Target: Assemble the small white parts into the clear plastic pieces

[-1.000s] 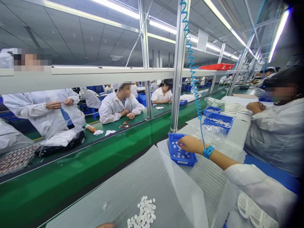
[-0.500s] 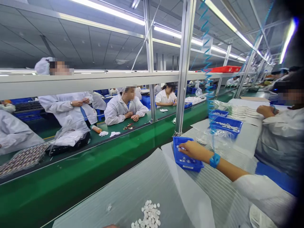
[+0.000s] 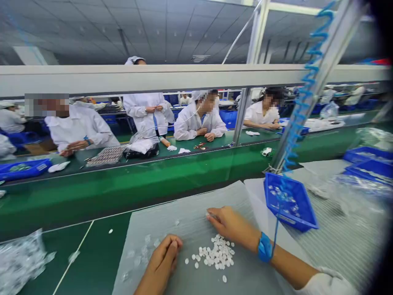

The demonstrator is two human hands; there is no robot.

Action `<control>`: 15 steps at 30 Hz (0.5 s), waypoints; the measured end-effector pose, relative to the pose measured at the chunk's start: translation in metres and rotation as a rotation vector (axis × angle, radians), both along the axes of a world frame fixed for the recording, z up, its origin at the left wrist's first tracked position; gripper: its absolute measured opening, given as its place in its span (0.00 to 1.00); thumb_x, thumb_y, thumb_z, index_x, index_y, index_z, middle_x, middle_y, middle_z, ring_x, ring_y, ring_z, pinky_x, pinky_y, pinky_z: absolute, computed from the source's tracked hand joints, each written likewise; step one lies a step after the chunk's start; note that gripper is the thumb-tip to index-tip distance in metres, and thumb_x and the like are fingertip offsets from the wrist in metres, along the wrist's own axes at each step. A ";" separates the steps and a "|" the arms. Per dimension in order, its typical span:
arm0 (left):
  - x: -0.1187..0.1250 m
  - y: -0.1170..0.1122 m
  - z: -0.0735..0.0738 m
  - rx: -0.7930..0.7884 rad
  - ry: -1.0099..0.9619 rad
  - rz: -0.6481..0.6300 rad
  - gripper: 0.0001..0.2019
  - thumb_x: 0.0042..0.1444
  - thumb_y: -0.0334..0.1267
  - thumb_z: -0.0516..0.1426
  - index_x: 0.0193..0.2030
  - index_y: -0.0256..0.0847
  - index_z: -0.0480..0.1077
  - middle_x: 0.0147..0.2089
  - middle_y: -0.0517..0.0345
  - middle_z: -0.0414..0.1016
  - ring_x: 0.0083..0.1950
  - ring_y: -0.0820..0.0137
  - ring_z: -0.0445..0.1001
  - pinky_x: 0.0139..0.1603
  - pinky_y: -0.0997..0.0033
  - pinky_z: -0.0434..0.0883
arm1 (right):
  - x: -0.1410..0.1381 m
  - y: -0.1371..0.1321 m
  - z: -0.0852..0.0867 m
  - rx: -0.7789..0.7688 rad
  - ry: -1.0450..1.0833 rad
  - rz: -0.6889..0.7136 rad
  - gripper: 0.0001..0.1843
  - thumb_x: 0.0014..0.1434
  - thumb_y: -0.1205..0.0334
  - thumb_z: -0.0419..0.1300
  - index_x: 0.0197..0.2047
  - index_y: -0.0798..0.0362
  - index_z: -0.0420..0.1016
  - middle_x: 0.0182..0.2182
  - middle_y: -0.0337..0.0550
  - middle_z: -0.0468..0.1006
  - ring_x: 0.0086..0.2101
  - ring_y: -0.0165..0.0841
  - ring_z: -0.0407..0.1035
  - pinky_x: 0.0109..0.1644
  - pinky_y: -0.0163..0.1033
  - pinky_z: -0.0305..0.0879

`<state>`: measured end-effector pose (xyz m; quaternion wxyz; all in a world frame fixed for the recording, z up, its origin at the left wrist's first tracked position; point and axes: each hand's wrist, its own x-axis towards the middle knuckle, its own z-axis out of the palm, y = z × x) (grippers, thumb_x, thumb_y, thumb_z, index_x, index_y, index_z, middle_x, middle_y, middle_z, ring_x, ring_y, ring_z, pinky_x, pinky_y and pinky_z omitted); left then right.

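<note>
At the left, a heap of clear plastic [image 3: 23, 262] lies on the green worktop [image 3: 92, 266], apart from the grey sheet [image 3: 187, 209], perhaps to leave the sheet free for small pieces. Clear pieces [image 3: 144, 250] are scattered beside the left hand [image 3: 166, 256], whose fingers curl towards the thumb. The loose pile of white discs [image 3: 219, 254] lies on the sheet between both hands, probably so that either one reaches it easily. Above the pile, the right grip [image 3: 209, 215] is pinched, it seems on a small piece; the fingertips suit such a tiny thing. A blue wrist strap [image 3: 264, 246] is on this arm. The blue tray [image 3: 302, 223] stands further right, near enough for reaching.

The plastic heap is cut off by the edge. The left palm is hidden, so I cannot tell whether that grip holds something. The pinched piece is hardly visible. A coiled cord [image 3: 307, 90] covers part of the tray; beyond it, the plastic bags [image 3: 356, 200] are blurred.
</note>
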<state>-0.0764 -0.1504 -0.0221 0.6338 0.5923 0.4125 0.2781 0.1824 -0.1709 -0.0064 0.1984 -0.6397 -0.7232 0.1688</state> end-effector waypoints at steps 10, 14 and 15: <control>-0.002 -0.003 -0.002 -0.001 0.045 -0.033 0.22 0.63 0.59 0.50 0.44 0.40 0.68 0.30 0.64 0.63 0.24 0.75 0.57 0.23 0.75 0.56 | 0.007 0.001 -0.027 0.049 -0.331 -0.025 0.19 0.72 0.53 0.46 0.51 0.50 0.75 0.36 0.49 0.83 0.35 0.40 0.78 0.35 0.37 0.63; -0.002 -0.003 -0.001 -0.027 0.049 -0.025 0.21 0.63 0.59 0.50 0.43 0.41 0.68 0.30 0.63 0.63 0.24 0.75 0.58 0.22 0.76 0.57 | 0.015 0.002 -0.021 0.046 -0.279 0.000 0.16 0.70 0.54 0.50 0.54 0.47 0.74 0.39 0.47 0.83 0.39 0.40 0.78 0.39 0.37 0.65; -0.002 -0.002 -0.001 -0.031 0.051 -0.022 0.21 0.63 0.59 0.51 0.43 0.41 0.68 0.30 0.63 0.63 0.24 0.75 0.58 0.22 0.76 0.57 | 0.017 0.002 -0.019 0.051 -0.257 0.019 0.17 0.70 0.54 0.50 0.56 0.47 0.73 0.40 0.46 0.84 0.40 0.40 0.78 0.40 0.37 0.66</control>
